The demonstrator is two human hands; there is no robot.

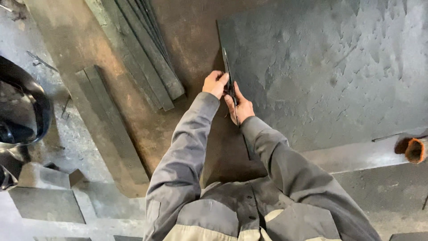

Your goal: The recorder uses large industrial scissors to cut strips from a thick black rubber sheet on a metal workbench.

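Observation:
My left hand point(215, 83) and my right hand point(239, 107) both grip a thin dark metal strip point(226, 64). The strip stands on its edge along the left border of a large grey steel sheet point(330, 67). The left hand pinches it from the left, slightly farther from me. The right hand holds it just below, thumb laid along the strip. Grey jacket sleeves cover both arms. Where the strip passes between my hands it is hidden, and I cannot tell whether it is joined to the sheet.
Long flat steel bars point(147, 58) lie stacked on the rusty brown plate at upper left, with another flat bar point(107, 125) beside them. A black curved object point(22, 111) sits at far left, steel blocks point(44, 201) at bottom left, a rusty tube end point(414, 150) at right.

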